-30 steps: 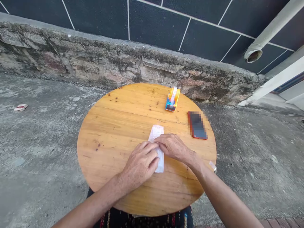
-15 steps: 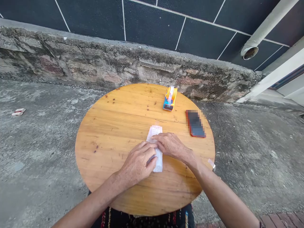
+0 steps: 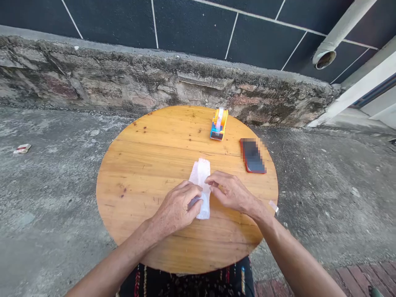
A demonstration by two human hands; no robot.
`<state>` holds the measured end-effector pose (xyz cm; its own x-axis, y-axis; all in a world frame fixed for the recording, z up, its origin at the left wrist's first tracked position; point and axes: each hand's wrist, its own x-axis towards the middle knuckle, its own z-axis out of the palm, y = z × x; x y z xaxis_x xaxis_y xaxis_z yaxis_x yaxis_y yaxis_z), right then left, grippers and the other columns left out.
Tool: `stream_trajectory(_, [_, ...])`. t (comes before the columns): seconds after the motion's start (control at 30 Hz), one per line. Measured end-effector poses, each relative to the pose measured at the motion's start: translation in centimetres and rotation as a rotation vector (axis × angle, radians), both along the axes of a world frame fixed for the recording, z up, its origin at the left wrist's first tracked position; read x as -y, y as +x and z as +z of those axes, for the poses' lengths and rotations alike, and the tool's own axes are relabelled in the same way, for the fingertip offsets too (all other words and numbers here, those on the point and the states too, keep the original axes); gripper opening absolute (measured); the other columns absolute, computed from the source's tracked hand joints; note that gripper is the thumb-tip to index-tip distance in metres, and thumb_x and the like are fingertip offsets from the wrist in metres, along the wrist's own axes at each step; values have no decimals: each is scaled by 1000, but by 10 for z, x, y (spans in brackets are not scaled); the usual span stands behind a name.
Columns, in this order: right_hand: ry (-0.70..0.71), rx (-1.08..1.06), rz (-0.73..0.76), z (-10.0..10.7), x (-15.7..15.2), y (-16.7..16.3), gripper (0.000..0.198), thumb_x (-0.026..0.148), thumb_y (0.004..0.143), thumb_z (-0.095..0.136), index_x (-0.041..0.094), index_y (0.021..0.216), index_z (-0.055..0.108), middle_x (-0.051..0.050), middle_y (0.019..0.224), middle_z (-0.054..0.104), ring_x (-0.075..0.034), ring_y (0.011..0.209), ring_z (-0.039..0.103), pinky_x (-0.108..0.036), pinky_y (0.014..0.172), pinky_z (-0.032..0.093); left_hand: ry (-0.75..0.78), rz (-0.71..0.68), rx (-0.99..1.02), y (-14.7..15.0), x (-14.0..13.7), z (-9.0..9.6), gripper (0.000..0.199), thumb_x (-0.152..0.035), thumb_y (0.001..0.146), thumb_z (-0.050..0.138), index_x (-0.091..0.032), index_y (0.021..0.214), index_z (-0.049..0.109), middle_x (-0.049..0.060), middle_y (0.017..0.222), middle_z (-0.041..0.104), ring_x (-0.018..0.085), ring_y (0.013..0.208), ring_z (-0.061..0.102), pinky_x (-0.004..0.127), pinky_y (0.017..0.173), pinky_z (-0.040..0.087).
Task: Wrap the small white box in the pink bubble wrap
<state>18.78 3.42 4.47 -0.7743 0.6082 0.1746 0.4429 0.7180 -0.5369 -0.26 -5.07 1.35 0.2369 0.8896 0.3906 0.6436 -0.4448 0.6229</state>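
Observation:
A long white strip of thin wrapping (image 3: 203, 173), which looks like bubble wrap or foam sheet, lies folded over on the round wooden table. My left hand (image 3: 182, 204) grips its left side, thumb below and fingers above. Something dark shows between that thumb and the fingers, its kind unclear. Beside the right edge of the wrapping is my right hand (image 3: 232, 192), fingers bent and a little apart, nothing visible between them. Whether its fingertips touch the wrapping I cannot tell.
A yellow and blue tape dispenser (image 3: 219, 124) stands at the table's far side. To its right lies a red-edged phone (image 3: 253, 156). A short piece of clear tape (image 3: 273, 206) sticks to the right rim of the wooden table (image 3: 139, 165). A stone-based wall (image 3: 123, 82) runs behind.
My right hand has drawn back to the right from the middle of the wrapping, and its fingers have parted. The upper layer now lies more spread out. My left hand stays on the wrapping.

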Motion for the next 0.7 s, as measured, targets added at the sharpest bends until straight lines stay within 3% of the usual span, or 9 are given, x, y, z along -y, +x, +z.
stream_trajectory(0.07, [-27,-66,62,5,15,12,29,15,84,53,20,113,59,-6,110,65,-19,101,60,-35,90,48,-7,-9,10,0,0,-1,10,-10,83,52,-19,85,55,4,97,68,19,94,59,33,81,47])
stream_trajectory(0.13, [-19,-52,100,5,32,21,45,26,83,62,22,127,51,-8,127,57,-22,116,53,-41,100,43,-13,-22,19,-1,0,-2,11,-10,84,51,-19,88,56,3,96,67,19,95,58,32,82,46])
stream_trajectory(0.27, [75,46,2,-13,57,22,75,37,78,70,19,142,35,-13,140,46,-29,126,44,-49,105,39,-33,-36,34,-1,0,-3,13,-10,84,52,-19,91,57,3,98,66,18,97,57,32,84,46])
stream_trajectory(0.43, [159,38,-94,-33,63,10,71,29,78,69,17,140,37,-13,136,50,-29,122,47,-48,102,43,-67,-32,30,-1,1,0,13,-10,83,53,-19,90,58,3,95,65,18,95,57,31,83,45])
stream_trajectory(0.7, [161,-40,-112,-35,59,0,54,17,81,58,17,133,44,-11,128,57,-26,116,51,-45,101,43,-125,5,37,0,-2,1,12,-10,81,52,-20,86,58,2,92,63,17,90,57,31,79,45])
